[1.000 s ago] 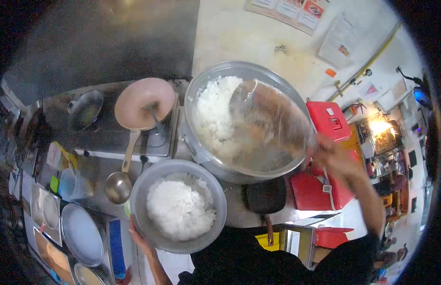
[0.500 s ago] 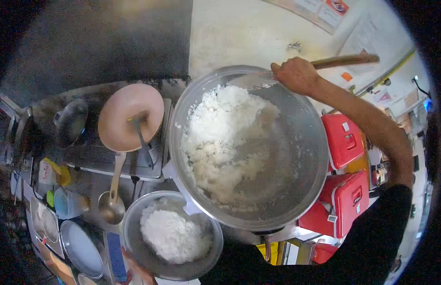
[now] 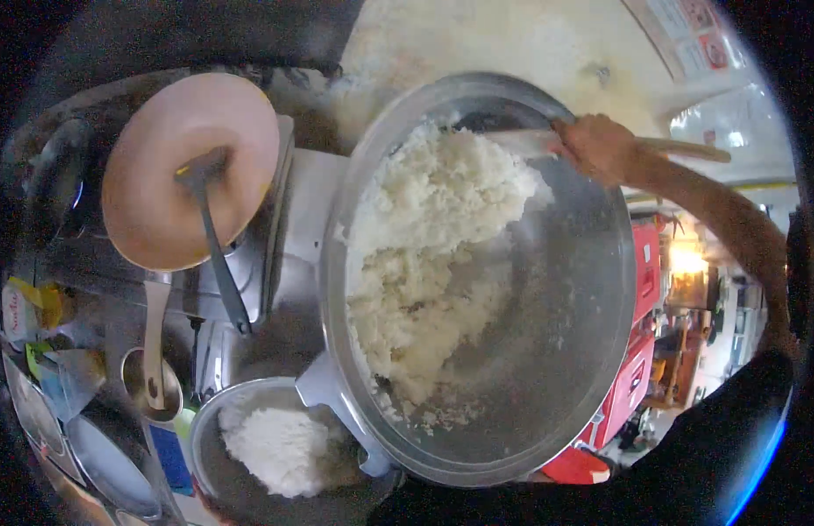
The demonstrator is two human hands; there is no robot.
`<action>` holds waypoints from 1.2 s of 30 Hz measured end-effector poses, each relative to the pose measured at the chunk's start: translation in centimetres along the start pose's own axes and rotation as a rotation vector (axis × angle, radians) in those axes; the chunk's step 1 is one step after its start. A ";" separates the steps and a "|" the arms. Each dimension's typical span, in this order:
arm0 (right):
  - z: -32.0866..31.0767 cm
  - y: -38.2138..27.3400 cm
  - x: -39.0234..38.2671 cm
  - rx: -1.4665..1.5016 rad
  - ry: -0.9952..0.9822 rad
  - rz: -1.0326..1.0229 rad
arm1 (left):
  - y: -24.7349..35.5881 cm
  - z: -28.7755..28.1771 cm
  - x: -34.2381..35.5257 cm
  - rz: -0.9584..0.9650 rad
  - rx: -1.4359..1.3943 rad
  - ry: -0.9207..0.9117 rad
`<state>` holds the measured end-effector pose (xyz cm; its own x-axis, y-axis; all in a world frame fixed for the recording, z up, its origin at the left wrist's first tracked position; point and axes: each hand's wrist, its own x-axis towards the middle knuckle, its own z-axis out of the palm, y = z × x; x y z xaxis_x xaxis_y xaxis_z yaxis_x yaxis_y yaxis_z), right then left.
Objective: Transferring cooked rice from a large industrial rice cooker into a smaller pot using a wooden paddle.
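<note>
A big metal pot (image 3: pixel 565 351) tilts toward me, its left half heaped with cooked white rice (image 3: pixel 433 263). My right hand (image 3: pixel 600 147) reaches over the pot's far rim, closed on a wooden paddle handle (image 3: pixel 687 149) whose blade (image 3: pixel 516 140) digs into the top of the rice. Below the pot's handle sits a smaller metal bowl (image 3: pixel 214 465) holding a mound of rice (image 3: pixel 280 447). My left hand is hidden beneath the pot and bowl.
A pink plate (image 3: pixel 162 175) with a dark ladle (image 3: pixel 216 254) rests on a metal appliance at the left. A steel ladle (image 3: pixel 151 377) lies below it. Small containers and trays line the left edge. Red crates (image 3: pixel 644 272) stand to the right.
The view has closed in on the big pot. My right hand has dropped from the far rim into the pot, pushing the paddle blade into the rice. The small bowl sits lower left.
</note>
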<state>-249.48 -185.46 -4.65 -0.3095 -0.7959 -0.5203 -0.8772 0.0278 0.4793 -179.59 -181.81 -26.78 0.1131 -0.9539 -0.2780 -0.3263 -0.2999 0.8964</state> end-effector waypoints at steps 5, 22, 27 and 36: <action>1.3 -1.6 -2.1 -0.011 0.023 0.068 | -0.4 -0.5 -0.7 -0.003 -0.001 -0.018; 4.9 -13.3 -22.4 0.289 0.121 0.216 | -0.9 -1.8 -0.3 0.460 0.177 -0.326; 2.1 -8.2 -23.2 0.147 0.350 0.321 | -1.4 -2.1 -0.6 0.189 0.060 -0.210; 3.3 -3.8 -13.3 -0.038 0.295 0.433 | -1.1 -1.3 -0.8 -0.113 -0.317 -0.074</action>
<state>-243.25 -173.00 -1.88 -0.5196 -0.8529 -0.0506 -0.6761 0.3742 0.6347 -178.09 -180.70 -27.10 0.0600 -0.9164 -0.3958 -0.0066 -0.3969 0.9178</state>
